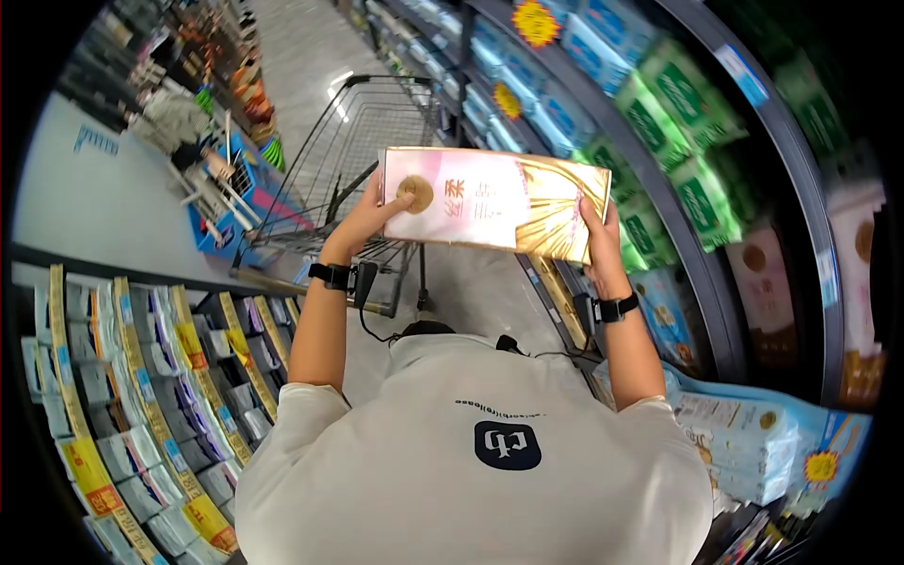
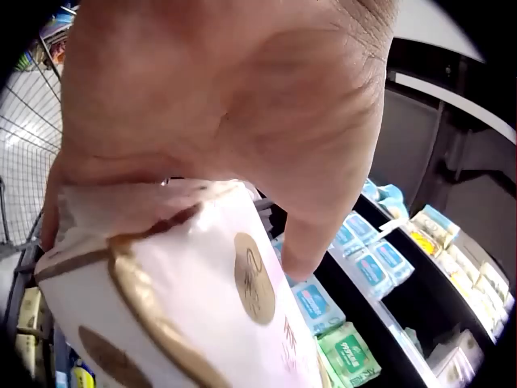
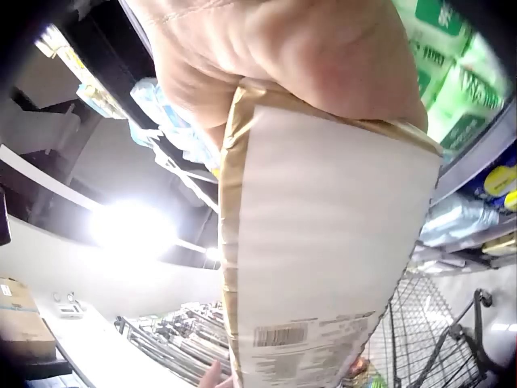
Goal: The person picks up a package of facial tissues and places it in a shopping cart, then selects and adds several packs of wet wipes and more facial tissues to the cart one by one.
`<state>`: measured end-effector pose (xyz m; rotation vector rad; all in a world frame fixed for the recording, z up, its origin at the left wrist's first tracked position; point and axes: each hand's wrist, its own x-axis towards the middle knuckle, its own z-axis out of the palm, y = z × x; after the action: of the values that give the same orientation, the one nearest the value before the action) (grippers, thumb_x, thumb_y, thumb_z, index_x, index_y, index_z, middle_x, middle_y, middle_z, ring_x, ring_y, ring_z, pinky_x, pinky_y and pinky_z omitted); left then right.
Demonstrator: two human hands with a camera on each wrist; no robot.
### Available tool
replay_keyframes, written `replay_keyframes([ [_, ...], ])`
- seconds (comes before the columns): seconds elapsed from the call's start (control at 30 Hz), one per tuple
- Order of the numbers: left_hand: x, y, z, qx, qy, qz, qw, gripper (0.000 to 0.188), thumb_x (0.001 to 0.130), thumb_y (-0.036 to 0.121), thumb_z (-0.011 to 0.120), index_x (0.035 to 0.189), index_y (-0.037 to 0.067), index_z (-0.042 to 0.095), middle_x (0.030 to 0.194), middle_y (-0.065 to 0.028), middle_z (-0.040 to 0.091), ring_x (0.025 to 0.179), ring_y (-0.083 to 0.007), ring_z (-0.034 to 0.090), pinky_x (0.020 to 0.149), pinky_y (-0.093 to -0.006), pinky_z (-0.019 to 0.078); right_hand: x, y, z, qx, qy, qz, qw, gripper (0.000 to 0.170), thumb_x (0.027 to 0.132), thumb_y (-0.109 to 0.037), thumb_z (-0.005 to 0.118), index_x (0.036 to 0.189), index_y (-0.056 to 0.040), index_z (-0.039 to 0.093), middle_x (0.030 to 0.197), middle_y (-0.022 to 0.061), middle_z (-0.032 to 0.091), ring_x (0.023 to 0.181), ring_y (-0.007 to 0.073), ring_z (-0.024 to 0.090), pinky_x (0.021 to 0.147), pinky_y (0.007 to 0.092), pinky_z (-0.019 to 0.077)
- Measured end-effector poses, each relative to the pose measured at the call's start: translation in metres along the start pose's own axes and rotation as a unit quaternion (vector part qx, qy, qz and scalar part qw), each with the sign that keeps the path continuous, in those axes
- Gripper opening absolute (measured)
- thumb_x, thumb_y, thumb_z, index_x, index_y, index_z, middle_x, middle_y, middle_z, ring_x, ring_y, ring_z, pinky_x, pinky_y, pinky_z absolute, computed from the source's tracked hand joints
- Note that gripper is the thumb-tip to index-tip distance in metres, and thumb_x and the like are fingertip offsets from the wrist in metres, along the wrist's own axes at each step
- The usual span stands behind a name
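Note:
A long pink, white and gold package [image 1: 490,202] is held out level in front of the chest, gripped at both ends. The left hand [image 1: 363,218] holds its left end, thumb on the printed front by a round gold emblem; in the left wrist view this hand [image 2: 226,105] covers the end of the package [image 2: 218,299]. On the right end, the right hand [image 1: 603,240] has its thumb on the gold part of the front. The right wrist view shows that hand [image 3: 299,61] over the gold-edged end of the package [image 3: 323,218], with a barcode on a white side.
A wire shopping cart [image 1: 325,141] stands just beyond the package, in the aisle. Shelves with green packs [image 1: 680,104] and blue packs rise on the right. At the lower left is a rack of small packets [image 1: 151,405]; a blue bin [image 1: 235,198] holds long-handled items.

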<state>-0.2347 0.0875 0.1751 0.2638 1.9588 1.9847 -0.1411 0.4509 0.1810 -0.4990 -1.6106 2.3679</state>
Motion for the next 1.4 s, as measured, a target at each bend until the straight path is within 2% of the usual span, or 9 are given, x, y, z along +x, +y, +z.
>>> replay_keyframes([
  [0.17, 0.016, -0.005, -0.094, 0.063, 0.131, 0.078, 0.986, 0.07, 0.081, 0.025, 0.076, 0.135, -0.002, 0.04, 0.124, -0.0123, 0.056, 0.113, -0.018, 0.053, 0.097, -0.0312, 0.042, 0.049, 0.015, 0.1, -0.042, -0.114, 0.049, 0.991, 0.062, 0.094, -0.029, 0.062, 0.139, 0.0002, 0.03, 0.126, 0.0134, 0.055, 0.107, 0.0188, 0.061, 0.086, 0.0318, 0.0526],
  [0.43, 0.053, -0.037, -0.239, 0.161, 0.26, -0.011, 0.952, 0.074, 0.078, 0.04, 0.078, 0.128, -0.004, 0.047, 0.116, -0.0132, 0.061, 0.103, -0.0172, 0.059, 0.09, -0.0295, 0.0464, 0.137, 0.12, 0.231, -0.008, -0.303, 0.146, 0.942, 0.065, 0.091, -0.029, 0.066, 0.134, 0.004, 0.03, 0.123, 0.0139, 0.054, 0.108, 0.0194, 0.058, 0.091, 0.0309, 0.0483],
  [0.77, 0.102, -0.129, -0.342, 0.353, 0.25, -0.046, 0.901, 0.085, 0.071, 0.037, 0.084, 0.13, -0.007, 0.042, 0.121, -0.0223, 0.057, 0.109, -0.0295, 0.058, 0.095, -0.0353, 0.0453, 0.184, 0.302, 0.295, 0.051, -0.086, 0.37, 0.924, 0.056, 0.087, -0.02, 0.062, 0.123, 0.0073, 0.029, 0.105, 0.0197, 0.054, 0.087, 0.0262, 0.064, 0.054, 0.0419, 0.0565],
  [0.9, 0.13, -0.168, -0.351, 0.356, 0.111, -0.077, 0.925, 0.087, 0.068, 0.037, 0.083, 0.132, -0.005, 0.042, 0.125, -0.0246, 0.055, 0.116, -0.0334, 0.055, 0.099, -0.0376, 0.0424, 0.183, 0.352, 0.303, 0.003, 0.012, 0.386, 0.922, 0.03, 0.087, -0.018, 0.052, 0.104, 0.007, 0.049, 0.095, 0.0143, 0.06, 0.07, 0.0272, 0.065, 0.058, 0.0407, 0.0583],
  [1.0, 0.148, -0.204, -0.361, 0.391, 0.097, -0.084, 0.911, 0.094, 0.063, 0.036, 0.085, 0.134, -0.005, 0.038, 0.127, -0.0268, 0.052, 0.12, -0.0368, 0.052, 0.102, -0.0398, 0.0402, 0.186, 0.395, 0.307, -0.147, 0.165, 0.36, 0.906, 0.05, 0.084, -0.027, 0.056, 0.114, 0.0112, 0.047, 0.105, 0.0217, 0.057, 0.084, 0.0281, 0.062, 0.07, 0.0393, 0.0531],
  [1.1, 0.167, -0.259, -0.371, 0.34, 0.072, -0.067, 0.935, 0.096, 0.063, 0.037, 0.084, 0.135, -0.005, 0.036, 0.127, -0.0284, 0.051, 0.12, -0.0395, 0.051, 0.101, -0.0407, 0.0406, 0.208, 0.446, 0.29, -0.284, 0.165, 0.34, 0.881, 0.077, 0.08, -0.043, 0.056, 0.132, 0.0097, 0.035, 0.12, 0.0257, 0.055, 0.107, 0.0333, 0.058, 0.08, 0.0372, 0.052],
  [1.17, 0.176, -0.296, -0.363, 0.401, 0.068, -0.056, 0.912, 0.101, 0.062, 0.042, 0.083, 0.136, -0.005, 0.033, 0.125, -0.0294, 0.051, 0.118, -0.0413, 0.05, 0.101, -0.0433, 0.0407, 0.203, 0.423, 0.313, -0.315, 0.179, 0.356, 0.861, 0.082, 0.081, -0.049, 0.05, 0.139, 0.0057, 0.032, 0.136, 0.0293, 0.044, 0.122, 0.0431, 0.049, 0.104, 0.0488, 0.0364],
  [1.23, 0.183, -0.315, -0.344, 0.408, 0.129, -0.099, 0.899, 0.101, 0.062, 0.043, 0.083, 0.136, -0.005, 0.033, 0.125, -0.0299, 0.051, 0.118, -0.041, 0.05, 0.101, -0.043, 0.0409, 0.21, 0.456, 0.308, -0.437, 0.249, 0.328, 0.8, 0.082, 0.081, -0.048, 0.05, 0.14, 0.006, 0.032, 0.137, 0.0282, 0.044, 0.122, 0.0437, 0.048, 0.103, 0.0509, 0.0374],
  [1.4, 0.197, -0.379, -0.369, 0.233, 0.124, -0.15, 0.953, 0.094, 0.061, 0.037, 0.085, 0.131, -0.005, 0.039, 0.121, -0.0256, 0.055, 0.116, -0.0364, 0.054, 0.098, -0.0408, 0.0436, 0.24, 0.537, 0.255, -0.384, 0.179, 0.365, 0.829, 0.083, 0.081, -0.047, 0.051, 0.141, 0.0072, 0.03, 0.139, 0.0286, 0.042, 0.121, 0.0412, 0.049, 0.102, 0.0439, 0.0403],
])
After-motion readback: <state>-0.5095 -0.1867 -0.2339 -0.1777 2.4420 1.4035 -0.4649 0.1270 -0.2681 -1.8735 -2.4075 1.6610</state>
